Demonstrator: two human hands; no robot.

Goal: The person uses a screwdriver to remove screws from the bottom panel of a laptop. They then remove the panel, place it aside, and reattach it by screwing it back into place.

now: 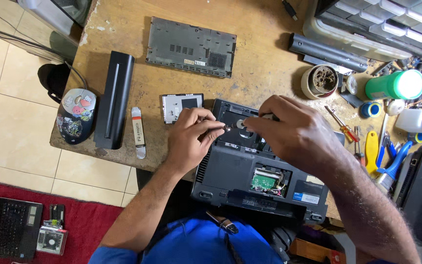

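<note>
An upside-down black laptop (250, 188) lies at the near table edge with its bottom bays uncovered; a green memory board (264, 181) shows. My left hand (191, 134) pinches a small dark part at the laptop's upper bay. My right hand (294, 132) comes from the right, fingers closed on a slim tool whose tip meets that part. A small white disc (241, 123) sits just below the fingertips. The removed grey bottom cover (191, 47) rests farther back. A small silver drive (181, 107) lies left of the laptop.
A long black battery (115, 98), a stickered mouse (76, 115) and a white pry tool (138, 132) lie left. Right: a round tin (321, 81), green torch (394, 85), screwdrivers (342, 124), pliers (391, 164), a drawer cabinet (382, 19). Another laptop (8, 227) lies on red floor cloth.
</note>
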